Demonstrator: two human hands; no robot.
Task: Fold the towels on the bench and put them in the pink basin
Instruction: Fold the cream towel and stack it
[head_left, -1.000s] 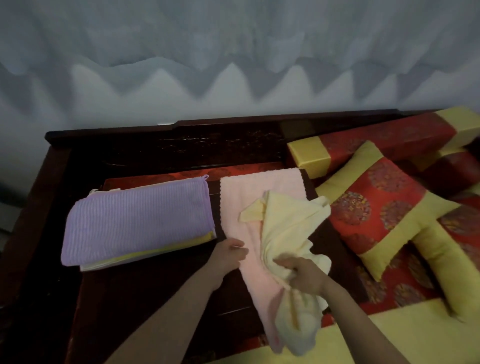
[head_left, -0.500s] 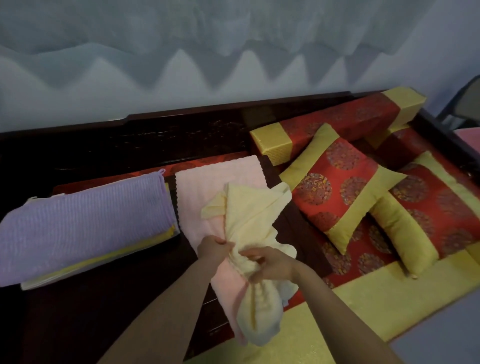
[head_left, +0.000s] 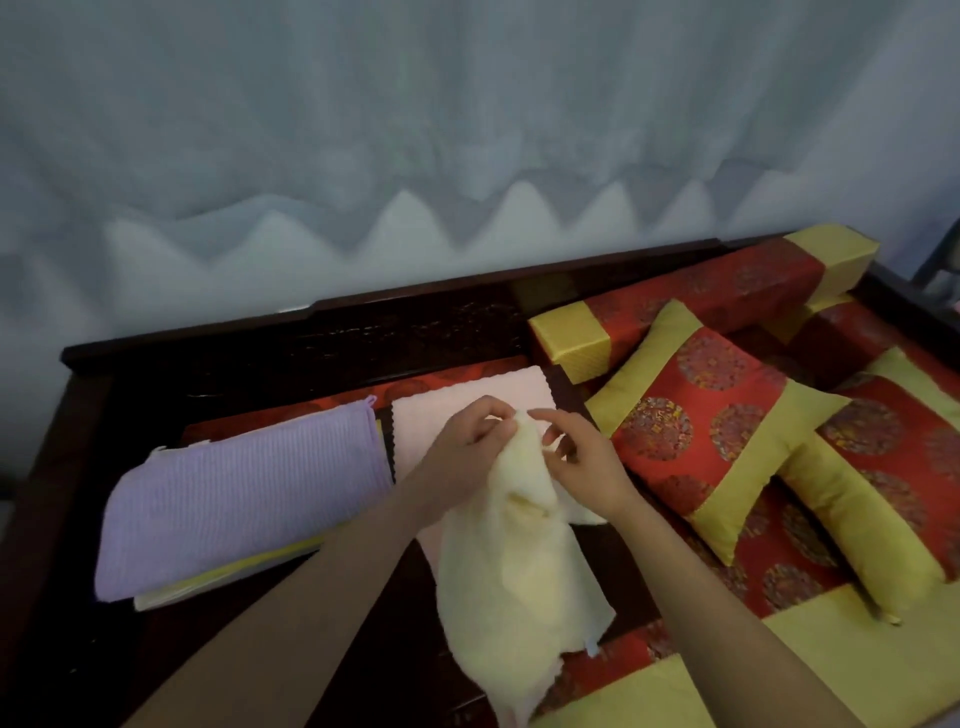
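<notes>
Dark carved wood forms the table (head_left: 78, 597) that carries everything, its polished surface showing bare at the near left. Nearest, a soft cream terry towel (head_left: 519, 582) hangs limp, its loose lower end bunched and drooping over the front edge. Both hands pinch its top edge: the left hand (head_left: 467, 447) has its grip clamped on the fabric, and the right hand (head_left: 576, 462) closes thumb and fingertips on a fold just beside it, so the two grips sit almost touching. Held from one narrow point, the plush cloth could twist into a rope instead of opening flat, and the trailing end could slide off the front edge, which would spoil any neat fold; spreading the grips along the hem looks like the fix. Under it lies a pale pink towel with a scalloped edge (head_left: 467, 400), spread flat; a careless tug might drag it out of line. To the left rests a folded lilac ribbed towel (head_left: 244, 499) stacked on a thin yellow folded cloth (head_left: 223, 577), both tidy and rectangular. Right of the hands, a shiny red brocade cushion with yellow bands (head_left: 711, 431) leans against a matching long bolster (head_left: 691, 306). Beyond, a pale grey curtain (head_left: 467, 130) hangs in deep pleats. No pink basin is in view.
</notes>
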